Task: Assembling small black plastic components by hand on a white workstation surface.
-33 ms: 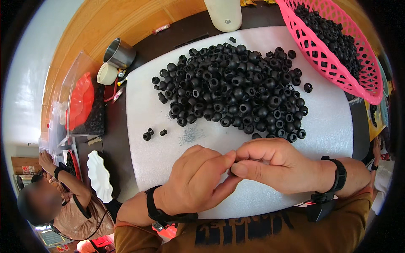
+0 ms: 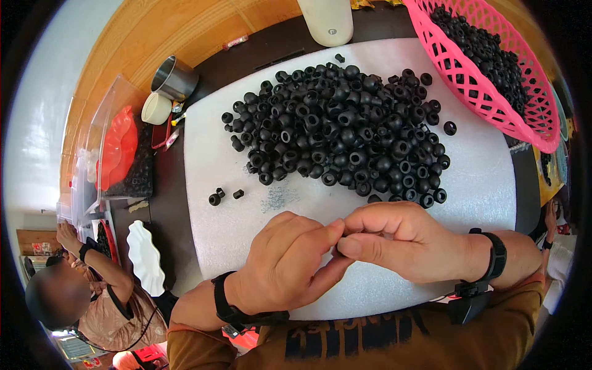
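Observation:
My left hand (image 2: 290, 262) and my right hand (image 2: 407, 240) meet at the near side of a white foam sheet (image 2: 228, 237), fingertips pinched together. Between them a small dark piece (image 2: 337, 251) barely shows; the fingers cover most of it, so its shape is hidden. Just beyond my hands lies a big heap of small black hollow balls (image 2: 339, 123), rounded with an opening at one end. Left of the heap, a few loose black pieces (image 2: 220, 195) lie apart on the sheet.
A pink lattice basket (image 2: 456, 68) full of small black parts stands at the far right. A white bottle-like container (image 2: 327, 21), a metal cup (image 2: 174, 78) and a cream cup (image 2: 156, 108) stand beyond the sheet. Left are a scalloped white tray (image 2: 146, 259) and another person (image 2: 114, 308).

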Motion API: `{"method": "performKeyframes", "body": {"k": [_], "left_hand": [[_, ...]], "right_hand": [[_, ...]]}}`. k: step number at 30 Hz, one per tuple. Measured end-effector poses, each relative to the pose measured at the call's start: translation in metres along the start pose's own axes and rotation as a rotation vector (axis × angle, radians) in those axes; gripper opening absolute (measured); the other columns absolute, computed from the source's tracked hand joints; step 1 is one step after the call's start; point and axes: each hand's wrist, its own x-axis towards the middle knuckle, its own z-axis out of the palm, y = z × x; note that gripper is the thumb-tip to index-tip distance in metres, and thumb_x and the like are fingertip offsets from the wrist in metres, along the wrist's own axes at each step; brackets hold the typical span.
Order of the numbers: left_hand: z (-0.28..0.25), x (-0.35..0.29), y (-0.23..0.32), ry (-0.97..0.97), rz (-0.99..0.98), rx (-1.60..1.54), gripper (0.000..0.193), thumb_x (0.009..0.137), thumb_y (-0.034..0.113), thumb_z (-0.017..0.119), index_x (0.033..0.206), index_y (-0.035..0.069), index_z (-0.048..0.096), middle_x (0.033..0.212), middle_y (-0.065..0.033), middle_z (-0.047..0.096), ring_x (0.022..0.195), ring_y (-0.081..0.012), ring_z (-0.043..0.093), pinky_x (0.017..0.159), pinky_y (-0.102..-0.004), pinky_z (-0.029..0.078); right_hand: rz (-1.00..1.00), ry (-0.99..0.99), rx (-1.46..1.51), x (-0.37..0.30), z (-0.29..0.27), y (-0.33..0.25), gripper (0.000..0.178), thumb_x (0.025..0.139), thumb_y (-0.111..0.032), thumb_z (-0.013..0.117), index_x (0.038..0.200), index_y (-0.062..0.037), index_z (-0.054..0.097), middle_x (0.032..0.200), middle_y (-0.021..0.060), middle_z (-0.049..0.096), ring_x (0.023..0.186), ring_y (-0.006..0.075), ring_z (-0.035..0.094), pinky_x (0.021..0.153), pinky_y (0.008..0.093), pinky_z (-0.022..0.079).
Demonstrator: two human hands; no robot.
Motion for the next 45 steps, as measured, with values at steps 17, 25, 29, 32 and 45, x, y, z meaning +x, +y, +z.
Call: {"method": "performKeyframes", "body": {"k": [17,25,29,32,45], "left_hand": [[-0.007,0.005,0.000,-0.216,0.069,0.375,0.039,0.060,0.026,0.077,0.085,0.004,0.057,0.068,-0.0057,0.050,0.053,-0.0232,0.048,0.048,-0.0331,0.037],[-0.011,0.006,-0.003,-0.178,0.092,0.355,0.035,0.060,0.031,0.074,0.073,0.006,0.053,0.062,-0.0053,0.043,0.047,-0.0225,0.042,0.045,-0.0340,0.033],[-0.014,0.006,-0.006,-0.176,0.090,0.358,0.036,0.060,0.032,0.074,0.070,0.006,0.051,0.060,-0.0055,0.042,0.045,-0.0224,0.041,0.044,-0.0340,0.032],[-0.014,0.008,-0.005,-0.175,0.089,0.384,0.036,0.069,0.035,0.073,0.064,0.012,0.046,0.059,-0.0003,0.037,0.046,-0.0158,0.041,0.045,-0.0287,0.030],[-0.010,-0.002,-0.001,-0.199,0.163,0.508,0.034,0.061,0.028,0.071,0.071,0.004,0.050,0.060,-0.0057,0.039,0.045,-0.0226,0.039,0.044,-0.0328,0.033]], "right_hand": [[0.040,-0.004,0.068,0.001,-0.001,0.002,0.018,0.095,-0.012,0.056,0.093,0.0018,0.068,0.081,0.0000,0.066,0.074,0.0015,0.052,0.062,0.0200,0.044],[0.192,-0.055,0.177,-0.001,0.000,-0.004,0.029,0.099,-0.023,0.051,0.100,0.0016,0.066,0.083,0.0017,0.066,0.078,0.0048,0.055,0.070,0.0210,0.046],[0.312,-0.123,0.172,-0.001,-0.005,-0.006,0.031,0.100,-0.026,0.050,0.100,0.0006,0.066,0.082,0.0003,0.063,0.077,0.0047,0.052,0.070,0.0212,0.045],[0.297,-0.150,0.234,0.000,-0.004,0.002,0.031,0.099,-0.027,0.051,0.101,0.0001,0.067,0.081,-0.0011,0.060,0.075,0.0040,0.049,0.069,0.0209,0.043],[0.095,-0.052,0.068,-0.004,0.004,0.007,0.025,0.098,-0.018,0.052,0.099,0.0012,0.068,0.075,-0.0015,0.060,0.069,0.0026,0.047,0.060,0.0209,0.041]]}}
